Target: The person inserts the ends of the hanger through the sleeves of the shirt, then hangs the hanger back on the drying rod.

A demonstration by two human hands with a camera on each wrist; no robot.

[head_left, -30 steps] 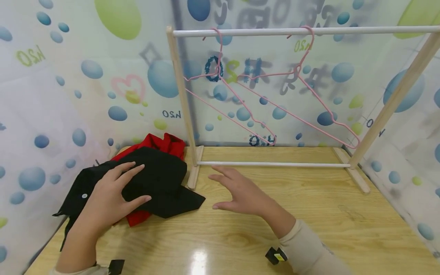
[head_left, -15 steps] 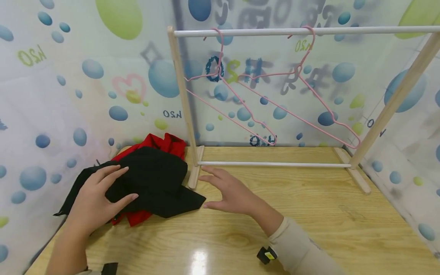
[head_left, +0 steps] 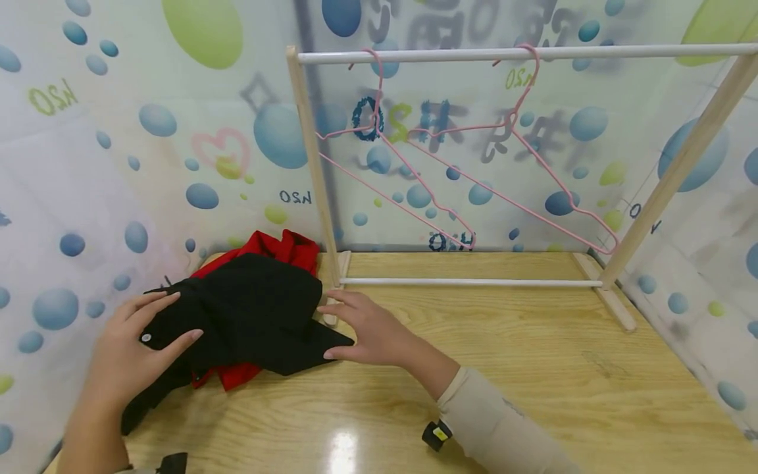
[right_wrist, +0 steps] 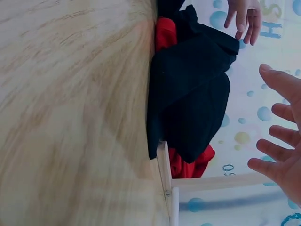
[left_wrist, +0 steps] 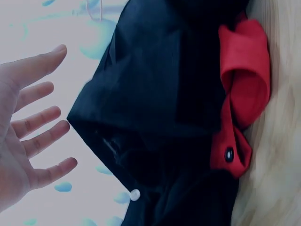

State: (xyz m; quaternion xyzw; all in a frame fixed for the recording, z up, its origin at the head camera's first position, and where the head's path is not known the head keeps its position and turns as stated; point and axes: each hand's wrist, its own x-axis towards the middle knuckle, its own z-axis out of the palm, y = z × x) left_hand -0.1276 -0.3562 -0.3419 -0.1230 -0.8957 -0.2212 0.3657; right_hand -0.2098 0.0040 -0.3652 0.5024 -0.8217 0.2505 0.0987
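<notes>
A crumpled black garment [head_left: 254,309] with a white button lies heaped on the table at the left, over a red garment [head_left: 287,250]. Above the heap's left end hovers my left hand [head_left: 127,349], fingers spread and holding nothing. In the left wrist view the red garment [left_wrist: 244,70] shows a dark button under the black cloth. My right hand [head_left: 373,329] hangs in the air by the heap's right corner, its fingers apart and its grasp bare. Both hands show in the right wrist view, off the black cloth [right_wrist: 193,84].
A wooden rack with a white top rail [head_left: 450,54] stands at the back. Two pink hangers, a left hanger [head_left: 408,164] and a right hanger [head_left: 539,161], hang from it. The rack's left foot [head_left: 337,296] borders the heap. Bubble-patterned cloth walls surround the table [head_left: 503,382].
Both hands have moved left in the head view, the left hand toward the heap's left end and the right hand toward its right corner. The garments and hangers keep their places.
</notes>
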